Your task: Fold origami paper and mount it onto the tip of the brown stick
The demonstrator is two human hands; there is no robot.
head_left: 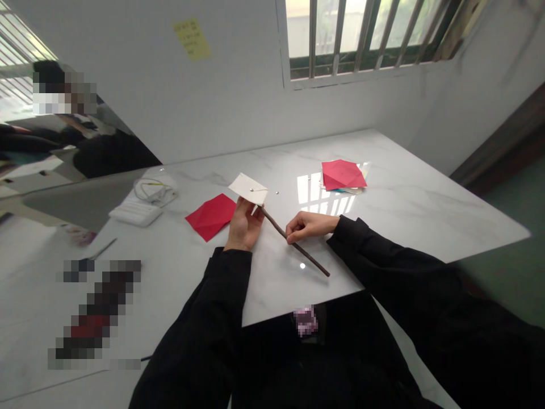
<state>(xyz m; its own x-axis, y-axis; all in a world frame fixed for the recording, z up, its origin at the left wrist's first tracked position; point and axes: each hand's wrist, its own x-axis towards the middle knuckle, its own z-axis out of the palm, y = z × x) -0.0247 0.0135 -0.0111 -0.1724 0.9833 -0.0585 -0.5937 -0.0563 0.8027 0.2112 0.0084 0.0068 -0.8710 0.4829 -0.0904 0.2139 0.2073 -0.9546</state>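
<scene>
My left hand (244, 225) is closed around a folded white paper piece (248, 188), holding it up above the white marble table (395, 221). A small metal pin shows on the paper. A thin dark brown stick (310, 259) runs from the paper down to the right. My right hand (307, 225) pinches this stick near its middle. A red folded paper (212, 216) lies flat on the table just left of my left hand.
A small stack of red and other coloured papers (343, 175) lies further back on the right. A white power strip (136, 213) with a coiled cable (154, 190) sits at the left. A tiny metal pin (277, 192) rests near the white paper. Another person sits far left.
</scene>
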